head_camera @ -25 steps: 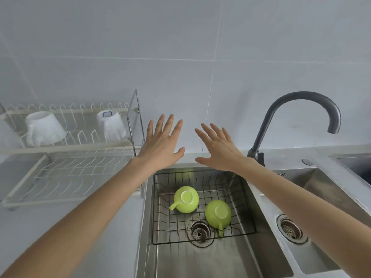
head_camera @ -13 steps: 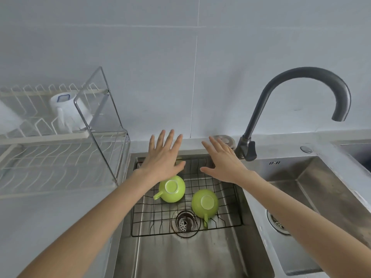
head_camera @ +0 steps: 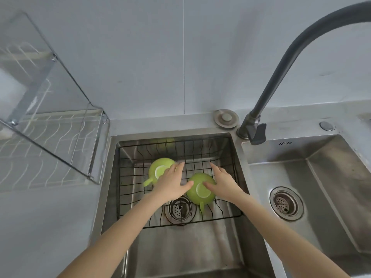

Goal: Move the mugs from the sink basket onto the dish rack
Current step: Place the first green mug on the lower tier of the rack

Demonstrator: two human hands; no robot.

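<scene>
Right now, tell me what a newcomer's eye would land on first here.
Two bright green mugs lie upside down in the black wire basket inside the left steel sink basin. The left hand is over the rear-left mug and the right hand reaches over the front one, fingers spread. A dark curved faucet arches at upper right, and the wire dish rack stands on the counter to the left.

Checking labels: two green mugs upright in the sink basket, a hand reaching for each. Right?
Not upright: the head view shows both green mugs upside down, bases up, in the sink basket. The left hand and right hand do reach one each.
</scene>
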